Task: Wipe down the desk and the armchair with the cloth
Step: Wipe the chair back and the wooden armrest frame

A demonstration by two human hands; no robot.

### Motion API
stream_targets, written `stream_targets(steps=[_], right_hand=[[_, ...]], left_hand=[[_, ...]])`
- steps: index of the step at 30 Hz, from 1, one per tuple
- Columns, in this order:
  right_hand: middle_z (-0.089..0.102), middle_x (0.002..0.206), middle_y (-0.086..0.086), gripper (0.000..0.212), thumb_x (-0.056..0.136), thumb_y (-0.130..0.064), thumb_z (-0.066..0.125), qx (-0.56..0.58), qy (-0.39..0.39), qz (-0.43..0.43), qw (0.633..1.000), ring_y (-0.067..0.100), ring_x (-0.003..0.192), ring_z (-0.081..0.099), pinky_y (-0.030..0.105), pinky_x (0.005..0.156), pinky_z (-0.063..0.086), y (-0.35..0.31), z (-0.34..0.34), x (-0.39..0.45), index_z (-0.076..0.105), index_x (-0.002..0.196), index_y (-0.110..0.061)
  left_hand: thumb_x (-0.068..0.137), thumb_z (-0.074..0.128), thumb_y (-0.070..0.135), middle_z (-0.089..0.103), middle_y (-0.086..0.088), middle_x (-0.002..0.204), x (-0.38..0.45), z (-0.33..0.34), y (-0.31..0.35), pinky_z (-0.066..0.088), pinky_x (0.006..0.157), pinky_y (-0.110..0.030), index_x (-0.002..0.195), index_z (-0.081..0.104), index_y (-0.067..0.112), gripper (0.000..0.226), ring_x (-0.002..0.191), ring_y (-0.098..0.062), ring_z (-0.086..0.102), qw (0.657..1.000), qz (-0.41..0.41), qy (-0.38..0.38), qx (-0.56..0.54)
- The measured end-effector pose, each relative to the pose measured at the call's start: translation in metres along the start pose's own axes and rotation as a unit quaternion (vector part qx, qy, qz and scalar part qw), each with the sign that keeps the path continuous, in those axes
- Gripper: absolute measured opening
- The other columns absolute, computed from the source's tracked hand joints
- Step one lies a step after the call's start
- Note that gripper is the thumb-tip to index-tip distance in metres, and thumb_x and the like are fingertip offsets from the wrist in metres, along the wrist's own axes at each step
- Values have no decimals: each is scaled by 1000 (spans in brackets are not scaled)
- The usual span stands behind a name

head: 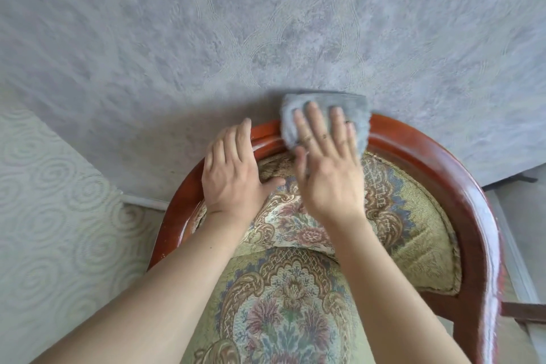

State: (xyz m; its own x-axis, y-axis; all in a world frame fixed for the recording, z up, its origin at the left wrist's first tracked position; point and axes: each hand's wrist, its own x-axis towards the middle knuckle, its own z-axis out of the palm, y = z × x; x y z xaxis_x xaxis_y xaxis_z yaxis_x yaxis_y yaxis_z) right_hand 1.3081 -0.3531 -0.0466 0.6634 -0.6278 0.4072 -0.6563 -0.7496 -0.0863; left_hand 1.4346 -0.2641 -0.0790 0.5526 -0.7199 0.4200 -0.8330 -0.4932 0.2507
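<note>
We look straight down on the armchair (461, 186), its curved red-brown wooden frame running around a padded back and seat (283, 313) covered in a floral tapestry of green, brown and pink; the chair stands close against a grey wall (206, 23) with a swirled, mottled texture, and the top of the frame sits just beside that wall, so there is little room behind the rail; to the left lies a pale surface with raised spiral patterns (44, 216) (whether wall or floor covering we cannot tell), and a light skirting strip (141, 201) runs along its edge toward the chair; at the right edge a darker strip of floor and a piece of wooden framing show, too cut off to read.

Our left hand (236, 168) is spread flat, fingers apart and pointing away from us, laid over the top rail of the frame with the thumb resting on the padded back; it grips nothing; our right hand (328, 162) is likewise flat and spread, pressing the grey cloth (354, 106) down onto the top of the rail, the fingers lying on the cloth rather than curled round it; the cloth is bunched over the rail's crest, touching the wall behind; both forearms reach in from the lower edge, bare, crossing above the seat.
</note>
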Motion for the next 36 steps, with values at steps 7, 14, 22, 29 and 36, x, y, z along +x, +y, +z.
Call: stream_targets(steps=[7, 14, 22, 29, 36], right_hand=[[21, 165, 1, 56, 103, -37, 13, 41, 62, 209, 975, 29, 154, 6, 43, 125, -1, 22, -17, -2, 27, 156, -24], [22, 165, 0, 52, 104, -32, 26, 153, -33, -39, 987, 23, 153, -3, 43, 125, -2, -51, 15, -14, 35, 154, -21], [21, 165, -1, 53, 105, -33, 22, -16, 46, 141, 989, 27, 153, 12, 44, 125, 7, 74, -21, -29, 26, 157, -25], [20, 166, 3, 57, 102, -29, 16, 36, 106, 405, 908, 23, 154, 10, 43, 125, 0, 133, -46, -89, 24, 158, -23], [13, 164, 6, 54, 104, -32, 19, 82, 81, 225, 968, 33, 153, 4, 45, 125, -1, 42, 1, -47, 27, 156, -16]], left_hand=[[51, 83, 72, 56, -20, 133, -1, 1, -1, 45, 105, -47, 142, 41, -2, 124, 126, -37, 55, 1000, 11, -8, 19], [94, 40, 24, 64, -22, 117, 0, 4, 1, 50, 94, -44, 122, 58, -4, 43, 104, -38, 65, 998, -26, 49, 33], [52, 79, 76, 54, -23, 134, -1, 7, -7, 44, 102, -49, 143, 36, -1, 128, 121, -40, 54, 1000, 5, -12, 19], [51, 85, 69, 49, -29, 140, -1, 1, 4, 44, 104, -55, 146, 31, -2, 131, 126, -46, 51, 999, -22, -34, 18], [48, 87, 68, 50, -23, 137, -1, 4, 8, 40, 106, -51, 144, 33, 0, 130, 125, -42, 50, 999, -24, -22, 20]])
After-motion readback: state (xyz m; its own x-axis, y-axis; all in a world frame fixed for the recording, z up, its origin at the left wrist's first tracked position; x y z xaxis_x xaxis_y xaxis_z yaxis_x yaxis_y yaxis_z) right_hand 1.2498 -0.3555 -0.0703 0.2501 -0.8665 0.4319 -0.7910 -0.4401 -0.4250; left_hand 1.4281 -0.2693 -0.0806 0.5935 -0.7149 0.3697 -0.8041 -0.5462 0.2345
